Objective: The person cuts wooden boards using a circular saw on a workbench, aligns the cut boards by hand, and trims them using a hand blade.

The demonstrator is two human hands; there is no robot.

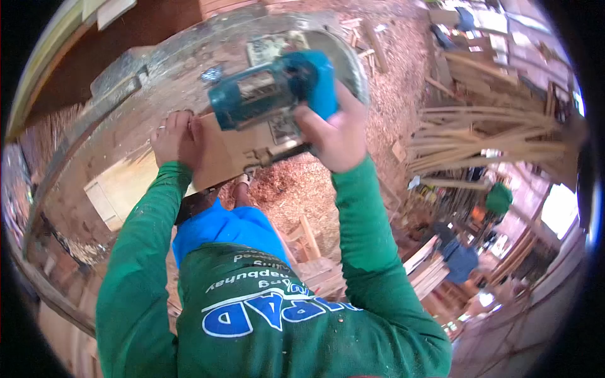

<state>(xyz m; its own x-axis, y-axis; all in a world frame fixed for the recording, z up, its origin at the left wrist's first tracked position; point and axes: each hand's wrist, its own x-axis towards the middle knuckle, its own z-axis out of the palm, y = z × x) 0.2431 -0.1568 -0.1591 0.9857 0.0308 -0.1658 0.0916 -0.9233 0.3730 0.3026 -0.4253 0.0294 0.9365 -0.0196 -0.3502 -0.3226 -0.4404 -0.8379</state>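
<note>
A blue-green power tool (252, 94) lies across a light wooden board (217, 151) on the workbench. My right hand (337, 129) is wrapped round the tool's blue handle at its right end. To the left, my left hand (176, 137) rests on the board with its fingers bent over the surface; what its fingertips grip is hard to make out. The tool is slightly blurred, and its underside is hidden. Another pale wooden piece (116, 189) lies left of my left forearm.
The worn workbench (176, 69) has a curved edge. Wood shavings (296, 189) cover the floor. Long wooden strips (491, 135) are piled at the right. A person in dark blue (459, 258) is at the lower right, near a green object (498, 198).
</note>
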